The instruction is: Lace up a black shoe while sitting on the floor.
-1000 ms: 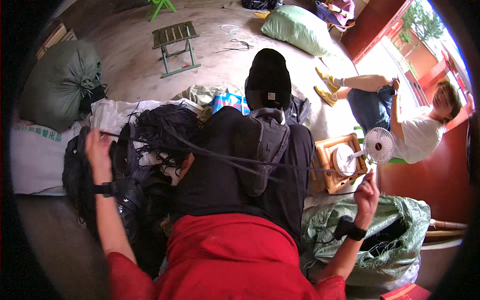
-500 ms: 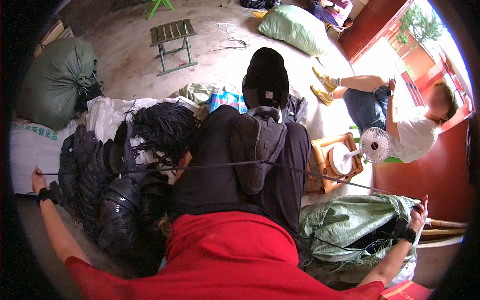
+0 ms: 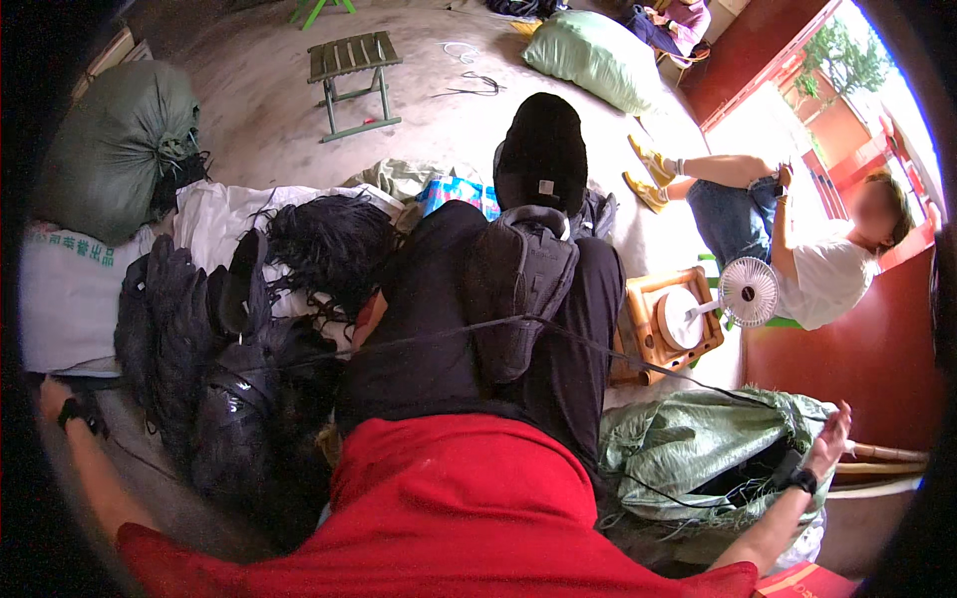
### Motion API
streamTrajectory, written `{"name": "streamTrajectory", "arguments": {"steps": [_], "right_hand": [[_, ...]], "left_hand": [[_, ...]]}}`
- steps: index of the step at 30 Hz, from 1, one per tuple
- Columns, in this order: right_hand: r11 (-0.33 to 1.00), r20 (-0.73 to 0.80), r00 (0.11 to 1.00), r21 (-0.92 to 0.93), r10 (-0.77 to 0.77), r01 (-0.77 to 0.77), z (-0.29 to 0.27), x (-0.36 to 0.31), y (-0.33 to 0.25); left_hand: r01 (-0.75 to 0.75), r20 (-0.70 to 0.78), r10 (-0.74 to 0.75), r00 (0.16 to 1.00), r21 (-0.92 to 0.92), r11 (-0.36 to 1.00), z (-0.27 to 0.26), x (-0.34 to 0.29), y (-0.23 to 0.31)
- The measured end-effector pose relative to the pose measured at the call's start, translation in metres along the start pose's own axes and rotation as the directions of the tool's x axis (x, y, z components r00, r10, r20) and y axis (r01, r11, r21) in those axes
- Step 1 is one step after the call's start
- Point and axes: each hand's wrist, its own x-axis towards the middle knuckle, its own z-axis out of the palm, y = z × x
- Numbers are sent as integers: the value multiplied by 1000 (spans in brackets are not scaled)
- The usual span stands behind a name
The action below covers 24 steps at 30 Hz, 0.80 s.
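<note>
A dark grey shoe (image 3: pixel 513 299) lies across my lap between the thighs, with a long black shoelace (image 3: pixel 688 377) running out of it to both sides. The lace hangs slack in curves. At the far left, my left hand (image 3: pixel 55 399) is near the picture's dark rim; its fingers are smeared and partly hidden. Far out on the right, my right hand (image 3: pixel 829 441) has its fingers stretched, beside the lace's end and above a green woven sack (image 3: pixel 688 429). Just beyond the shoe rises a black oval piece (image 3: pixel 540 149) with a small white label.
Several black shoes (image 3: pixel 239 399) and a heap of black laces (image 3: pixel 329 244) lie to my left. A stuffed sack (image 3: pixel 120 149) stands behind them. On the right are a small fan (image 3: pixel 748 291), a bamboo stool (image 3: pixel 638 319) and a seated person (image 3: pixel 827 269). A folding stool (image 3: pixel 354 60) stands ahead.
The lace was taut between both hands; now it sags. My left hand has moved down and outward, and my right hand has moved slightly down, its fingers opened out.
</note>
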Motion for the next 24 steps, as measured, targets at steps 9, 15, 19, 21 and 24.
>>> {"name": "streamTrajectory", "arguments": {"steps": [9,15,19,21,24], "right_hand": [[623,822,560,-385,-102,680,311,-216,128],[828,821,511,-457,253,324,400,-329,124],[661,815,513,-545,271,516,405,-344,119],[636,800,524,-572,293,518,405,-344,121],[602,821,489,-557,294,573,406,-343,123]], "left_hand": [[229,453,685,571,-889,397,54,-394,451],[142,331,923,197,-941,308,-71,-546,608],[-22,149,978,149,-988,154,-77,-567,608],[-91,186,981,55,-977,191,-74,-571,602],[-65,184,980,69,-980,188,-76,-574,598]]}}
